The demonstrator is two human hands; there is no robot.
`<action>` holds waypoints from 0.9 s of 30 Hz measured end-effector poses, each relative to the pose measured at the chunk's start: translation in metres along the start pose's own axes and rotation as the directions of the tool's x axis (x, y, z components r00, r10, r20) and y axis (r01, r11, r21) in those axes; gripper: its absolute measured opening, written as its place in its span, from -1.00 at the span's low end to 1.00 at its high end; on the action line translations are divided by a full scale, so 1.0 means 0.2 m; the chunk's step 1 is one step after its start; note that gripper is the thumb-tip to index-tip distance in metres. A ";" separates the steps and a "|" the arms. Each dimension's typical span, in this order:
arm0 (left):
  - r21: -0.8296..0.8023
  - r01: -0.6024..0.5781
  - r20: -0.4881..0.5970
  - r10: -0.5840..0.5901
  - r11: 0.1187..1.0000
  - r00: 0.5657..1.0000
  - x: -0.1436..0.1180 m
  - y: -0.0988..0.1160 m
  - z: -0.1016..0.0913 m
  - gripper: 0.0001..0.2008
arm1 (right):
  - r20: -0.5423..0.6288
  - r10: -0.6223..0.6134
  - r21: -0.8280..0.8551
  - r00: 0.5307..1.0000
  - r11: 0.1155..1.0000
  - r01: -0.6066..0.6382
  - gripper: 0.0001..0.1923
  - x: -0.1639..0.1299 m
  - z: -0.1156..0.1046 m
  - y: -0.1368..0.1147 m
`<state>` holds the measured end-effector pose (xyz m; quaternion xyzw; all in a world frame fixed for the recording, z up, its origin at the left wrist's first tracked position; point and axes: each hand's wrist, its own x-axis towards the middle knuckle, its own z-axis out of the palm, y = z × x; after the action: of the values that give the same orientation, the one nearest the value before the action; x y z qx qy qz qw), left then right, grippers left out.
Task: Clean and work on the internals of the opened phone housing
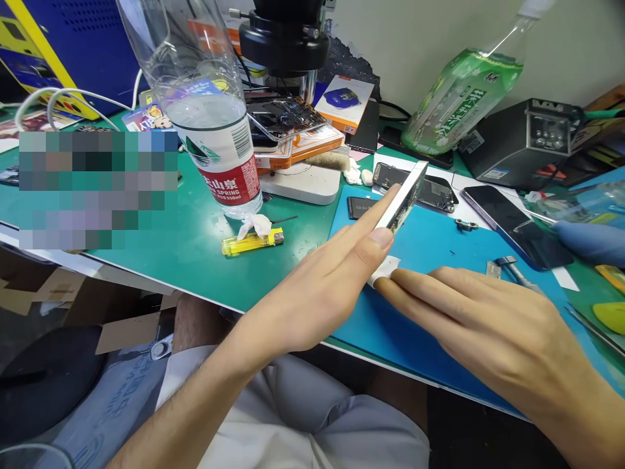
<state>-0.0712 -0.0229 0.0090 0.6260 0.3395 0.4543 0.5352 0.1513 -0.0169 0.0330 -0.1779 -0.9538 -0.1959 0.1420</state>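
Two bare hands meet over the blue mat. The left hand lies with its fingers straight and pressed together along a phone frame, which stands tilted on its lower end near the mat's front, its open side showing parts inside; the thumb tip rests against the frame's lower end, so the hand pinches the frame between thumb and fingers. The right hand comes in from the right with its fingers extended and close together, the fingertips pressing a small white wipe flat on the mat, just beside the frame's foot. Behind the frame lie a second opened phone and a small dark part. A black screen lies further right, near a blue-gloved hand at the edge of view. On the green mat to the left stand a water bottle and a yellow lighter with a crumpled tissue touching it. A microscope rises behind, and a green bottle leans at the back right.
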 end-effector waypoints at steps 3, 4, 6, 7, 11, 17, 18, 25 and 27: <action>0.007 0.020 -0.001 -0.020 1.000 1.000 -0.01 0.00 0.00 -0.48 | -0.004 -0.005 0.017 1.000 1.000 0.005 -0.69 0.01 0.01 0.00; 0.011 0.038 -0.004 -0.038 0.999 0.999 -0.01 0.00 0.00 -0.48 | -0.008 -0.006 0.015 1.000 1.000 0.006 -0.70 0.01 0.02 0.01; 0.019 0.072 -0.015 -0.072 0.997 0.997 -0.01 0.00 0.00 -0.48 | -0.012 -0.007 0.008 1.000 1.000 0.007 -0.70 0.01 0.03 0.02; 0.023 0.084 -0.019 -0.083 0.996 0.996 -0.01 0.00 0.00 -0.47 | -0.011 -0.006 0.002 1.000 1.000 0.006 -0.70 0.02 0.03 0.02; 0.037 0.091 -0.019 -0.090 0.995 0.996 -0.02 -0.01 0.00 -0.46 | -0.001 0.012 -0.037 1.000 0.999 -0.012 -0.68 0.01 0.04 0.04; 0.018 0.055 -0.007 -0.055 0.998 0.998 -0.01 -0.01 -0.01 -0.48 | -0.009 0.004 0.005 1.000 1.000 -0.003 -0.70 0.01 0.04 0.02; 0.018 0.057 -0.009 -0.057 0.998 0.998 -0.01 -0.01 -0.01 -0.48 | -0.008 0.002 0.018 1.000 1.000 -0.002 -0.70 0.01 0.04 0.02; 0.024 -0.011 -0.005 0.011 1.000 1.000 0.00 -0.03 0.00 -0.50 | 0.004 0.006 -0.007 1.000 1.000 -0.006 -0.71 0.01 0.04 0.02; 0.021 -0.010 -0.003 0.010 1.000 1.000 0.00 -0.03 0.00 -0.50 | 0.010 -0.014 0.012 1.000 1.000 0.014 -0.70 0.01 0.03 0.02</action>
<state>-0.0709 -0.0221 0.0038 0.6325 0.3419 0.4545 0.5258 0.1495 -0.0111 0.0292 -0.1715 -0.9569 -0.1901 0.1371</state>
